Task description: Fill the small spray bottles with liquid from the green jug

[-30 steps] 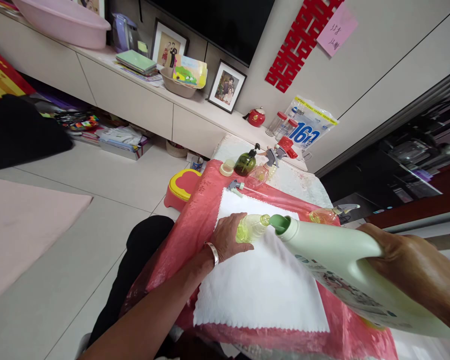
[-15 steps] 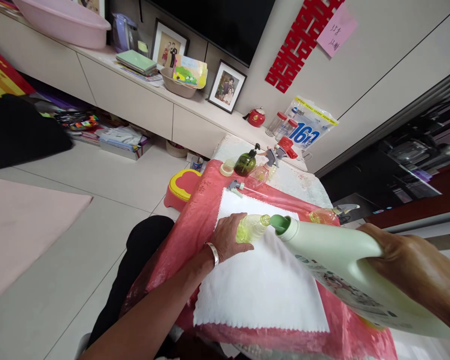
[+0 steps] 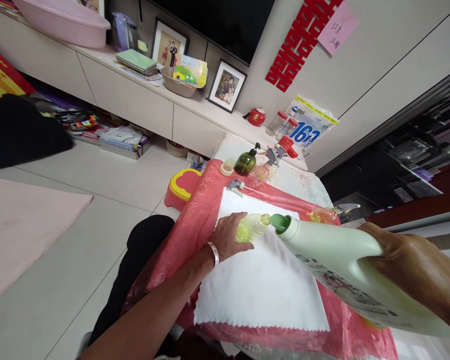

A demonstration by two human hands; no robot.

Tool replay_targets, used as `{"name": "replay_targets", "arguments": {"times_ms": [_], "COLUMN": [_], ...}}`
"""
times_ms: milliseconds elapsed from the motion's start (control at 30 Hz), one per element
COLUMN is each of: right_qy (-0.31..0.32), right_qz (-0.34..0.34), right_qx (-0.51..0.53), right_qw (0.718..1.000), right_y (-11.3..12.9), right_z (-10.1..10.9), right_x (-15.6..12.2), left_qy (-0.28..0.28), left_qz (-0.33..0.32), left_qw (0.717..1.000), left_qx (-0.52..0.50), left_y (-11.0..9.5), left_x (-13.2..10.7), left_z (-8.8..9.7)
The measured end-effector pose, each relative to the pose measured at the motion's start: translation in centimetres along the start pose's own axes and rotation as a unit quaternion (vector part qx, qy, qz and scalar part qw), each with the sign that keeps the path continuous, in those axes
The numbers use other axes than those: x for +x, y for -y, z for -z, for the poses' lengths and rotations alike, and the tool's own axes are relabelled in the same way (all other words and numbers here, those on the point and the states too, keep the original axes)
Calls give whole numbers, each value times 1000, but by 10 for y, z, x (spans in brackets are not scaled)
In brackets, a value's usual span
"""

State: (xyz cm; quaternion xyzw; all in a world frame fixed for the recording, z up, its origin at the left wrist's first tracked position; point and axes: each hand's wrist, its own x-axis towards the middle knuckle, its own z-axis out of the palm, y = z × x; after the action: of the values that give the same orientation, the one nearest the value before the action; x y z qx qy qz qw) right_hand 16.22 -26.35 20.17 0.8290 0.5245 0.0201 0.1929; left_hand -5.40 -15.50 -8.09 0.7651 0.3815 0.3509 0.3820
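My left hand (image 3: 230,235) is closed round the lower part of a clear spray bottle (image 3: 254,228) with yellowish contents and no spray head on it. My right hand (image 3: 401,255) grips the handle of a large pale green detergent jug (image 3: 333,240), tilted so that its green spout meets the bottle's mouth. Whether liquid is flowing I cannot tell. Under both lies a white cloth (image 3: 262,295) with a scalloped edge. A grey trigger spray head (image 3: 235,187) with its tube rests at the cloth's far edge. Beyond it is a cream cap (image 3: 227,167).
Past the cap stand a green pump bottle (image 3: 246,161) and a clear spray bottle with a grey trigger (image 3: 260,174). Another spray bottle with yellow liquid (image 3: 324,215) lies behind the jug. Red plastic sheeting (image 3: 172,260) covers the table. A red-and-yellow stool (image 3: 183,187) is at the left.
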Motion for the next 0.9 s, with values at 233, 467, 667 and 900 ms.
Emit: {"name": "replay_targets", "arguments": {"times_ms": [233, 467, 667, 900], "right_qy": [48, 48, 50, 55], "right_qz": [-21, -20, -23, -28], "right_qx": [10, 15, 9, 27], "right_qw": [999, 999, 998, 998], "right_y": [3, 2, 1, -2], "right_z": [5, 3, 3, 2], "right_x": [-1, 1, 1, 2], "left_qy": [-3, -7, -8, -13], "left_qz": [-3, -6, -5, -7], "left_qw": [1000, 1000, 1000, 1000], "left_qx": [-5, -2, 0, 0], "left_y": [1, 1, 2, 2], "left_x": [-1, 0, -1, -1], "left_z": [0, 0, -1, -1]}}
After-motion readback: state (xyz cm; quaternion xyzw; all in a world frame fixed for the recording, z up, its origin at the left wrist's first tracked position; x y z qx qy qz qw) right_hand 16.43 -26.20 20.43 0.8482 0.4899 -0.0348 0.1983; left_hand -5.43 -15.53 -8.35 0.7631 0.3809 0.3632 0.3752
